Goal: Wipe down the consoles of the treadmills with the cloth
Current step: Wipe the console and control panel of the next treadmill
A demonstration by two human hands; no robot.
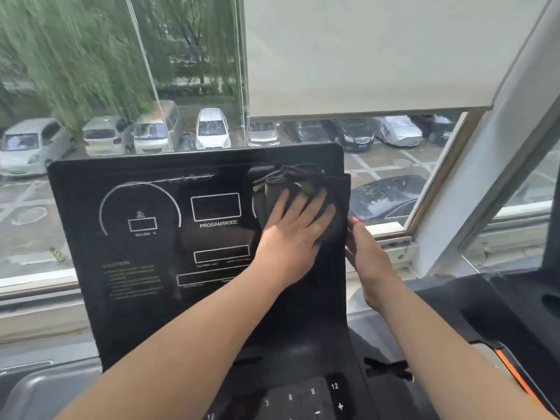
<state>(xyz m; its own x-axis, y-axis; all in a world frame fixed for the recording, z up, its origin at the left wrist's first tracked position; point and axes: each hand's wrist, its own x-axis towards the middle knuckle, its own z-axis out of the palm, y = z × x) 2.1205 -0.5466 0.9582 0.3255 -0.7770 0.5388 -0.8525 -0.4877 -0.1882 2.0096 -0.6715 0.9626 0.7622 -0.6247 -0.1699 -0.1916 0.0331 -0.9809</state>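
Observation:
A black treadmill console stands upright in front of me, with white dial outlines and the words PROGAM/MODE. A dark folded cloth with yellow-green patches lies against its upper right area. My left hand presses flat on the cloth with the fingers spread and straight. My right hand holds the console's right edge, thumb in front and fingers hidden behind the panel. A keypad with numbers sits below the console.
Behind the console a window looks onto parked cars. A white roller blind covers its upper right. A white window post stands at right. Part of a second black treadmill with an orange stripe is at lower right.

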